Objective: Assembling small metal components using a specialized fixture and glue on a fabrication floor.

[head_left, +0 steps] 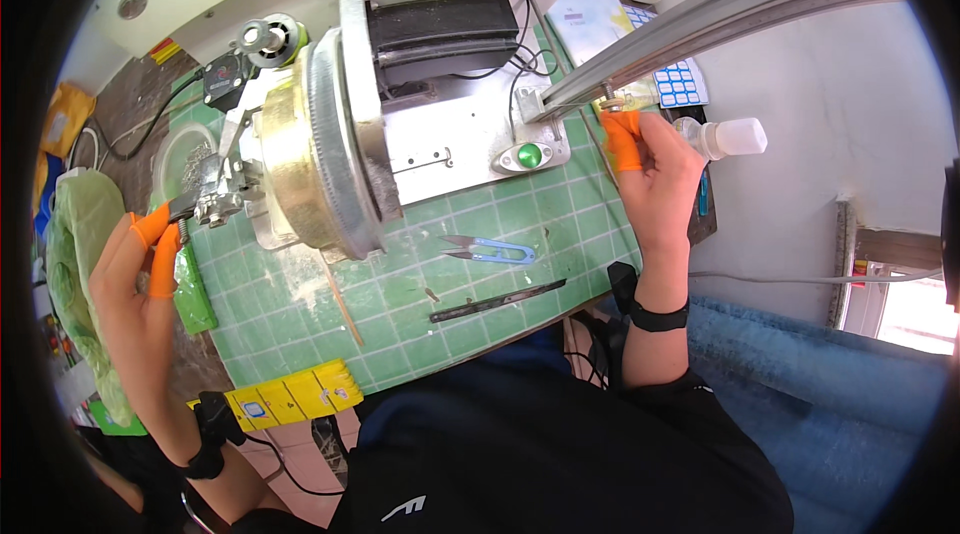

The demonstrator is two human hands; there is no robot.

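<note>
Now L hand (135, 274) on crank (185, 219), R hand (655, 174) on rail (700, 19).

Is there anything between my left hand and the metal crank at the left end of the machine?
Nothing visible. The left hand is already at the metal crank, its orange-capped fingers touching the dark handle with no gap.

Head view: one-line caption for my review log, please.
Left hand grips a handle on a brass-drum machine; right hand pinches a small part by a metal rail.
</note>
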